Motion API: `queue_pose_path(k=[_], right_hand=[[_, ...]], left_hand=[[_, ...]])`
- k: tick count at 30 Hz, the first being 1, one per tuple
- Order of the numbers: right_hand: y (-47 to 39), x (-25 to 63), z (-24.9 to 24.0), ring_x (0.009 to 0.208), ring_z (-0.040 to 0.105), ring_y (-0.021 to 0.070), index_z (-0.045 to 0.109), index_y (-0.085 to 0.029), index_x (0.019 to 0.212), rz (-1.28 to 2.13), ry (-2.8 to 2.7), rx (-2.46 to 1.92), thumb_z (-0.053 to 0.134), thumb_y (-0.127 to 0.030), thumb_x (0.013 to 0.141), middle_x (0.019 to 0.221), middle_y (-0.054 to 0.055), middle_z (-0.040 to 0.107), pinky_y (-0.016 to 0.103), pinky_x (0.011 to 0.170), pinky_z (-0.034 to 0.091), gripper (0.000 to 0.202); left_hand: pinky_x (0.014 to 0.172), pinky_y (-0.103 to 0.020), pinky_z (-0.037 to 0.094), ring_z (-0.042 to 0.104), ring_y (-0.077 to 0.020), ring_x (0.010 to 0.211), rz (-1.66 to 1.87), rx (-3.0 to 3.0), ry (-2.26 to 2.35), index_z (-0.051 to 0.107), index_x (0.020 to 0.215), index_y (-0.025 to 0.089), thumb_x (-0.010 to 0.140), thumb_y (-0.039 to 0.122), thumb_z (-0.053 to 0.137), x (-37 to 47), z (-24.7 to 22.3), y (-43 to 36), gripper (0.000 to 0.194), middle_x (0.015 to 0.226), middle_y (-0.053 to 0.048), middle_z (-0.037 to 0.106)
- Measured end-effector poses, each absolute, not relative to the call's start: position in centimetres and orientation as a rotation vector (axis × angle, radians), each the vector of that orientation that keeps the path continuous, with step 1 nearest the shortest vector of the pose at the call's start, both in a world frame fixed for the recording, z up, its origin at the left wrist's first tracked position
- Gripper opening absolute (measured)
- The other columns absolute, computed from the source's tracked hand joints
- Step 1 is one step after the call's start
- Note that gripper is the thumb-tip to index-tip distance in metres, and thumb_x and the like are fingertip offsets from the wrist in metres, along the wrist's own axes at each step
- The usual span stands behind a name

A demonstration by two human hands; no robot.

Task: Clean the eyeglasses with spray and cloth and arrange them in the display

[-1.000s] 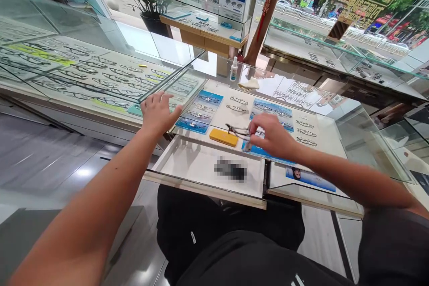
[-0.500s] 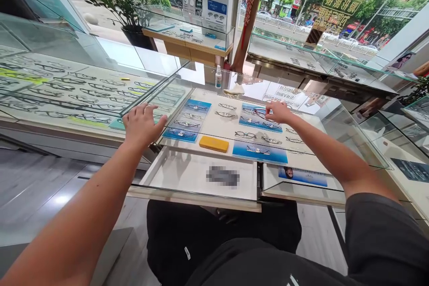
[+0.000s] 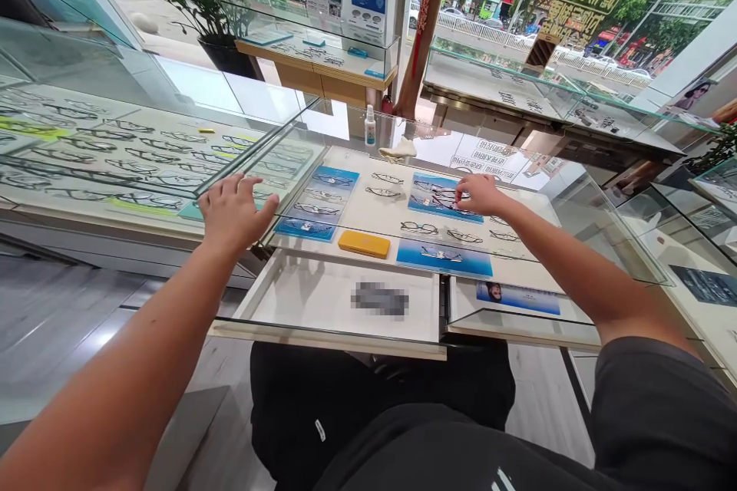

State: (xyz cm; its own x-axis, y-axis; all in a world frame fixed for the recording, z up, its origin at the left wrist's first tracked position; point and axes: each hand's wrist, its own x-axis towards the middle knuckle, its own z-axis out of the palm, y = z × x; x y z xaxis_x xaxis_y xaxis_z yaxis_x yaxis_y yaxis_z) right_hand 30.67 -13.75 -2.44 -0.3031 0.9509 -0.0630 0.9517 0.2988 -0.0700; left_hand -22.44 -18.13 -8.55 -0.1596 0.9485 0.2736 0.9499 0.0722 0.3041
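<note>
My right hand [image 3: 479, 195] is closed in a pinch at a pair of eyeglasses [image 3: 442, 198], over the blue display card [image 3: 419, 209] at the back of the glass counter. Its fingers hide part of that frame. Fingers spread, my left hand [image 3: 233, 209] rests at the counter's left glass edge and holds nothing. More glasses [image 3: 419, 228] lie in front of the blue card. A yellow glasses case [image 3: 364, 243] lies nearer to me, beside another blue card [image 3: 480, 261] with a frame on it.
A spray bottle [image 3: 369, 126] and a crumpled pale cloth [image 3: 398, 149] are at the back of the counter. Below, a white drawer [image 3: 311, 299] stands pulled out, with a blurred dark item inside. Rows of frames fill the left glass case [image 3: 104, 203].
My right hand has dropped slightly, and the eyeglasses at its fingertips are lower over the blue card. The whole view has shifted a little; my left hand keeps its spread pose.
</note>
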Motion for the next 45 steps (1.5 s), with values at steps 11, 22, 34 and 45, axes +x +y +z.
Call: queue_pose_path(k=[11, 22, 34, 45], right_hand=[[-15.5, 31.5, -1.9, 0.139, 0.052, 0.0376, 0.082, -0.024, 0.093, -0.074, 2.495, 1.842, 0.075, -0.036, 0.094, 0.138, 0.011, 0.07, 0.063, 0.127, 0.021, 0.014], [-26.9, 19.4, -3.6, 0.118, 0.068, 0.0281, 0.072, -0.029, 0.117, -1.338, 2.855, 1.238, 0.067, -0.039, 0.101, 0.125, 0.006, 0.073, 0.045, 0.106, 0.052, 0.02], [-15.2, 7.5, -21.1, 0.135, 0.053, 0.0347, 0.063, -0.02, 0.13, -0.631, 2.711, 1.969, 0.058, -0.024, 0.1, 0.142, 0.016, 0.063, 0.048, 0.113, 0.041, 0.03], [-1.7, 8.0, -23.1, 0.149, 0.037, 0.0387, 0.06, -0.017, 0.131, -0.237, 2.738, 2.318, 0.055, -0.03, 0.101, 0.154, 0.021, 0.057, 0.052, 0.123, 0.028, 0.033]], left_hand=[[0.131, -0.065, 0.026, 0.032, -0.0428, 0.164, -0.639, -2.02, -2.319, 0.055, 0.158, 0.015, 0.101, 0.063, 0.03, -22.1, -8.3, -18.2, 0.079, 0.176, -0.023, 0.041], [0.122, -0.071, 0.031, 0.037, -0.0475, 0.151, -0.466, -1.964, -2.433, 0.056, 0.149, 0.015, 0.099, 0.058, 0.042, -22.1, -7.1, -17.0, 0.068, 0.162, -0.026, 0.048], [0.12, -0.069, 0.034, 0.037, -0.0492, 0.144, -0.472, -1.82, -2.577, 0.06, 0.129, 0.012, 0.097, 0.067, 0.05, -22.6, -6.4, -12.2, 0.065, 0.154, -0.032, 0.044], [0.121, -0.064, 0.04, 0.047, -0.047, 0.14, -0.573, -1.722, -2.568, 0.062, 0.111, 0.02, 0.094, 0.059, 0.054, -22.6, -6.5, -13.0, 0.042, 0.142, -0.023, 0.054]])
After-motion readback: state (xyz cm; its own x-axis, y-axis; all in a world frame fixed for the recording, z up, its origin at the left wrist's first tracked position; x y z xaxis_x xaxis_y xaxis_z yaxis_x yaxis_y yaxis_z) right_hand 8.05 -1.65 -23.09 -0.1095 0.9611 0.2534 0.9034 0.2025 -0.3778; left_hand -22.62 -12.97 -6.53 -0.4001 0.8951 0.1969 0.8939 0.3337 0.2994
